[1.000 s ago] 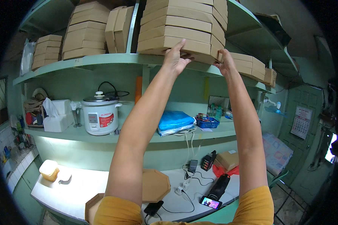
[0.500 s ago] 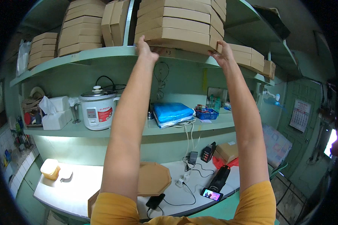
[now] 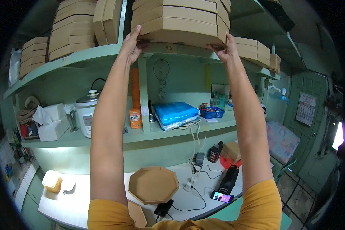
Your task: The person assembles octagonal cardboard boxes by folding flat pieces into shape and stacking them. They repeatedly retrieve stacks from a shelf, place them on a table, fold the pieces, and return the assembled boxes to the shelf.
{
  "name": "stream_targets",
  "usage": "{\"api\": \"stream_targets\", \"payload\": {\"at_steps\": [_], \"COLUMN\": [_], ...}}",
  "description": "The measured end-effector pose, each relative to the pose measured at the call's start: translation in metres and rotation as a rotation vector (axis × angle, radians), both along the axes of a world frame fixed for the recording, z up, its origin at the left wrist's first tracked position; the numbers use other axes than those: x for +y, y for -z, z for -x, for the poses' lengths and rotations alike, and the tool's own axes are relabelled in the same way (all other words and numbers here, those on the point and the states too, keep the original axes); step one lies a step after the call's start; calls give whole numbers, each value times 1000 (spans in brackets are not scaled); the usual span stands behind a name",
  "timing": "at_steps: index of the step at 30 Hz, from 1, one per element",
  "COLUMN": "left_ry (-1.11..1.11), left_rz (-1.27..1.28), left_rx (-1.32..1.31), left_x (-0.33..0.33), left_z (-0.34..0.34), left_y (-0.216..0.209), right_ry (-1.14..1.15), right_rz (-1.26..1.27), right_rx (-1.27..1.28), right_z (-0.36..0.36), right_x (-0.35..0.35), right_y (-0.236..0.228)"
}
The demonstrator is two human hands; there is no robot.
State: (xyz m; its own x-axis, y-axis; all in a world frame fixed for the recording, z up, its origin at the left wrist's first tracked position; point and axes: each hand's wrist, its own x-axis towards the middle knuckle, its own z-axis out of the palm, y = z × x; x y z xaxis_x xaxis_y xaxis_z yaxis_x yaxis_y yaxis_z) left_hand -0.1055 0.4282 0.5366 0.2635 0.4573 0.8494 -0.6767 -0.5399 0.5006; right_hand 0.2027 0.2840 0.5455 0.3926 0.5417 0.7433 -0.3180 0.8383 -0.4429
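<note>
Overhead, a stack of brown octagonal cardboard boxes stands on the green upper shelf, its underside partly showing past the shelf edge. My left hand grips the lower left corner of the bottom box, thumb up its side and fingers under it. At the lower right corner, my right hand holds the same box with fingers beneath. Both arms are stretched upward. Below, on the white table, lies an open octagonal cardboard tray, with another cardboard piece partly behind my left arm.
More box stacks flank the shelf divider. The middle shelf carries a rice cooker, a tissue pack, an orange carton, a folded blue plastic bundle and a blue basket. Phones and cables lie on the table.
My left hand has shifted left along the bottom box to its corner, and my hands are farther apart. The view has moved, uncovering the orange carton and more of the tray.
</note>
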Motion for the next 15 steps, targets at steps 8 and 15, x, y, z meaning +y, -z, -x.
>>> {"api": "stream_targets", "payload": {"at_steps": [8,15], "left_ry": [-66,-99], "left_rz": [37,13], "left_rx": [-9,7], "left_x": [-2,-15], "left_z": [0,3], "left_y": [1,4], "right_ry": [-52,-22], "right_rz": [-12,20], "right_rx": [27,53], "right_z": [-12,-5], "right_x": [2,-7], "right_y": [-4,-3]}}
